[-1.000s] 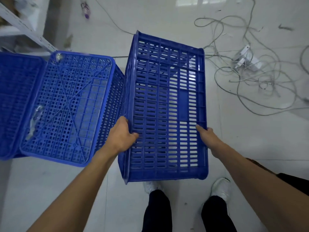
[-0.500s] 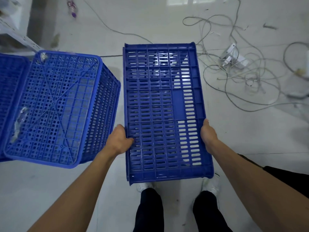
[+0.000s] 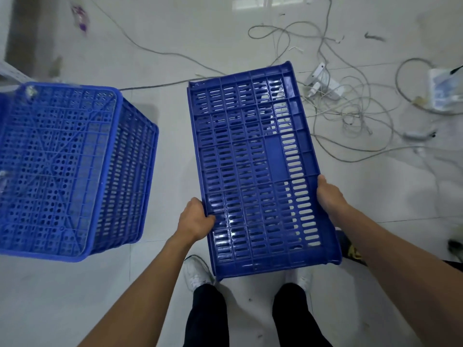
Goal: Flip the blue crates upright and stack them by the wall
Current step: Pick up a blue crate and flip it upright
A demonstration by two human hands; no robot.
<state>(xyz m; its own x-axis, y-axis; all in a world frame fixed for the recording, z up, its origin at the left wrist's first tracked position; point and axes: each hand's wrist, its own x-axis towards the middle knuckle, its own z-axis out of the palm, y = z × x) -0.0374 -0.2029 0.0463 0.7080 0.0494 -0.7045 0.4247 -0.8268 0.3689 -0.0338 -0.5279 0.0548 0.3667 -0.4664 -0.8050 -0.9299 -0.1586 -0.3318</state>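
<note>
**Turning a held crate in mid-air, second crate yet to be flipped**

Holding the dark blue crate [image 3: 260,169] clear of the floor, we find both hands closed on its long edges near the end closest to the body. Our left hand [image 3: 194,220] wraps the left edge with the thumb over the slotted face. Our right hand [image 3: 330,196] grips the right edge with the fingers curled out of sight behind it. Neither hand is slack; each is clamped on the crate.

Change noted: one second ago the crate stood on its side close beside the lighter blue crate [image 3: 67,169], with a deep wall visible on its left. It now presents one broad slotted face squarely to the camera and has shifted to the right, well apart from its neighbour. We judge the flip to be in progress. We cannot tell from this view whether the face towards us is the base or a side wall, so uprightness is not confirmed.

The lighter crate rests on the tiled floor [image 3: 175,284] to the left with its perforated base uppermost, so it remains inverted and untouched. No stack has begun. The wall is not clearly identifiable here.

Hazard observed: loose cables [image 3: 338,113] and a power strip [image 3: 323,81] lie on the floor beyond the held crate. We advise setting down clear of them.
</note>
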